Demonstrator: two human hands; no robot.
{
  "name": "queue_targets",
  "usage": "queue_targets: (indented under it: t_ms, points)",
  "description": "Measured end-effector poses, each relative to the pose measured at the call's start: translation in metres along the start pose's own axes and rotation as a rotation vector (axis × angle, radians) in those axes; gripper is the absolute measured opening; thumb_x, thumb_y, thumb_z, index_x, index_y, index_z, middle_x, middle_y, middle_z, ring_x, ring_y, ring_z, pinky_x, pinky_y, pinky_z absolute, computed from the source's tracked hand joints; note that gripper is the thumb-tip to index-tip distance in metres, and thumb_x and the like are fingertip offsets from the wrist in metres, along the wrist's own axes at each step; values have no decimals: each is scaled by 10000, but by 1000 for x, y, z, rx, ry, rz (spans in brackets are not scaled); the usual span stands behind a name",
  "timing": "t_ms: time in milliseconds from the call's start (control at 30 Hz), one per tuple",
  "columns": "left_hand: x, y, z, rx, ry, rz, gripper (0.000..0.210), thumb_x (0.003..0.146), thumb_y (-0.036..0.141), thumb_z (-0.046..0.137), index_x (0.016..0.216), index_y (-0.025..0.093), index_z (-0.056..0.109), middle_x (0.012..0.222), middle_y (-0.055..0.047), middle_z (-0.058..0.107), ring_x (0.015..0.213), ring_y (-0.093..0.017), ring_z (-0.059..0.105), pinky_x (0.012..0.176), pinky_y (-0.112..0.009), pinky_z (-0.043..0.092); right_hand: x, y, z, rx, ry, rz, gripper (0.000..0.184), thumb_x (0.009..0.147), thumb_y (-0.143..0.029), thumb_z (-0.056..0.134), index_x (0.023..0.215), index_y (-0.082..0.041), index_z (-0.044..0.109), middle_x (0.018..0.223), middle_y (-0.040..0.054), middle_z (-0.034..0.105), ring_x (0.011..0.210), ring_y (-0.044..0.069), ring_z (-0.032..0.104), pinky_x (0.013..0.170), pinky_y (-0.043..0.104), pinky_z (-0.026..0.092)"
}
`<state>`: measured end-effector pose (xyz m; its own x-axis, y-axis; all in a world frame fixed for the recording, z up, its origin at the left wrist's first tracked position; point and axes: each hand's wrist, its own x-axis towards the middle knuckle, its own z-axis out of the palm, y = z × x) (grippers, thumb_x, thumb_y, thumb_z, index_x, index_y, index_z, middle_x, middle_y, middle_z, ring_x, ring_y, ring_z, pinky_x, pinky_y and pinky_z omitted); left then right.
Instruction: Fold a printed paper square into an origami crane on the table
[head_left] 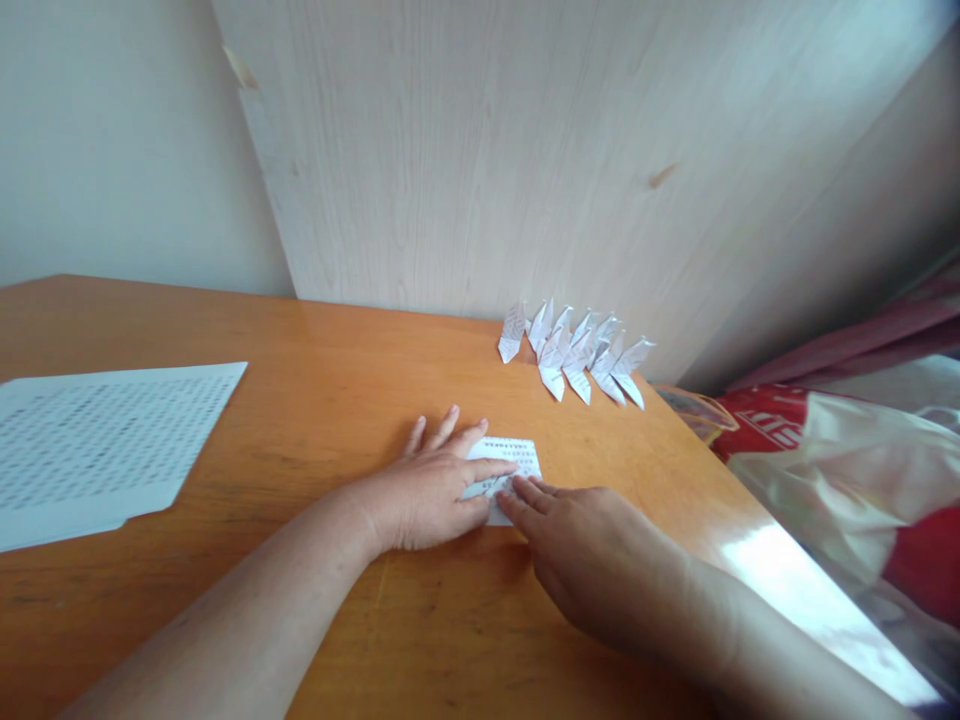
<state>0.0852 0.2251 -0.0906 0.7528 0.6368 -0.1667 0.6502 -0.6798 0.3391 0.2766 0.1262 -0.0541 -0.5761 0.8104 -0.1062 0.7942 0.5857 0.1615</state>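
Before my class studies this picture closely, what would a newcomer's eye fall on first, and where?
Probably the left hand and right hand, near the middle, with fingers of both on a small printed paper. Next, the cluster of pale folded paper shapes stands out beyond them, near the back edge of the orange-brown table. Large printed sheets at the far left may also catch the eye.

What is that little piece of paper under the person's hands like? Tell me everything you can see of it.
The small paper is white, with rows of dark print showing near its far edge. It looks thin and perhaps folded, though the fingers hide too much to be sure. It lies flat on the wooden table. The left hand's grip is spread over its left side; the right hand's grip has fingertips on its near right part.
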Motion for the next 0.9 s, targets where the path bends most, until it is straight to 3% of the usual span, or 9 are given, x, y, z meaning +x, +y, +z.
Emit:
queue_targets:
  t_ms: [133,467,900]
  points:
    - [0,-2,1,1,-2,9,474,975,481,389,1448,512,377,1650,48,6,1489,-384,-97,1146,-653,-11,3,-2,2,-8,-30,45,462,824,-126,513,1282,-147,565,1255,155,638,940,260,683,686,351,548]
    - [-1,3,-3,-25,-9,-9,485,969,518,371,1453,496,379,1647,62,23,1489,-372,-115,1148,-656,-28,-2,2,0,109,30,11,524,834,-104,485,1353,-181,497,1292,127,623,1068,251,645,827,362,532]
    - [2,5,-10,-26,-66,-7,473,980,457,352,1449,524,358,1637,84,3,1490,-373,-92,1145,-655,-27,-2,-1,1,96,9,59,492,828,-117,473,1312,-190,523,1279,124,627,1076,281,643,820,402,539]
